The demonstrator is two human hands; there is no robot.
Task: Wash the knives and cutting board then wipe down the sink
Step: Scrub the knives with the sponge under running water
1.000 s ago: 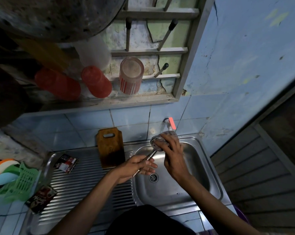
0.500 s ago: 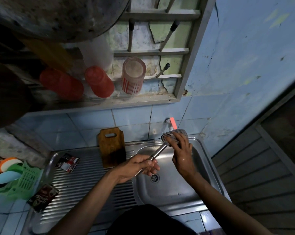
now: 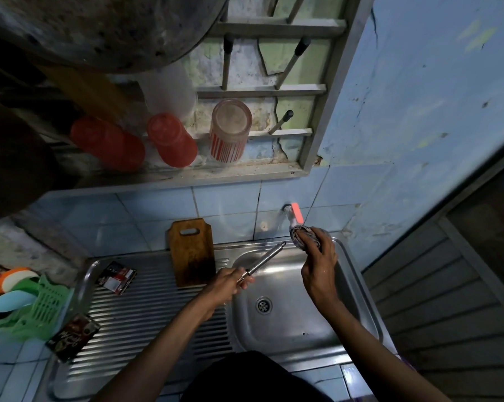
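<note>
My left hand [image 3: 227, 285] grips one end of a steel knife [image 3: 266, 261], whose other end points up and right over the sink basin [image 3: 291, 329]. My right hand [image 3: 317, 265] holds a bunched grey cloth [image 3: 304, 237] just under the tap [image 3: 292, 214] with its red lever. The cloth is off the knife. A brown wooden cutting board [image 3: 191, 250] leans upright against the tiled wall at the back of the ribbed drainboard [image 3: 146, 314], left of the basin.
Two dark sachets [image 3: 115, 277] [image 3: 73, 338] lie on the drainboard. A green basket [image 3: 33, 309] with coloured utensils stands at the far left. Above, a shelf holds red cups [image 3: 172, 140] and a striped tumbler [image 3: 230, 132]. A blue wall stands at the right.
My right hand has slid the cloth up off the end of the knife and carried it to the tap. My left hand still grips the knife, now bare.
</note>
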